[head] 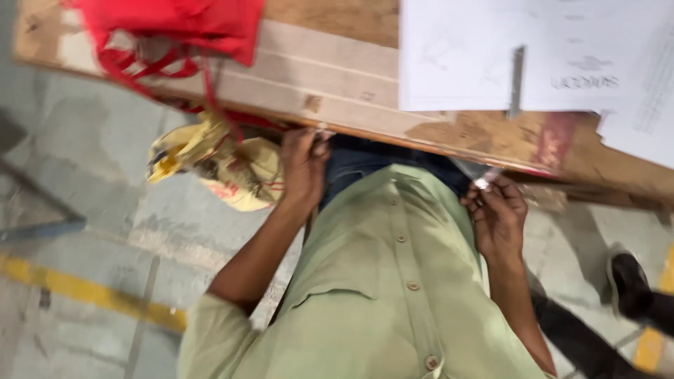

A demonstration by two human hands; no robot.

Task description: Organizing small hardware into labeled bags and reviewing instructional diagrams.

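wooden table edge (365, 130), both hands at its rim.
head view: left hand (303, 167) has fingers curled against the edge beside a yellow bag (225, 168); right hand (497, 214) pinches a small clear plastic piece (476, 175), blurred, just under the edge. white papers (533, 56) and red bag (175, 28) lie on top.

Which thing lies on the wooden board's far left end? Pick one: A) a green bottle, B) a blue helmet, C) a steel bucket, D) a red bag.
D: a red bag with straps sits on the wooden board, up and left of the left hand.
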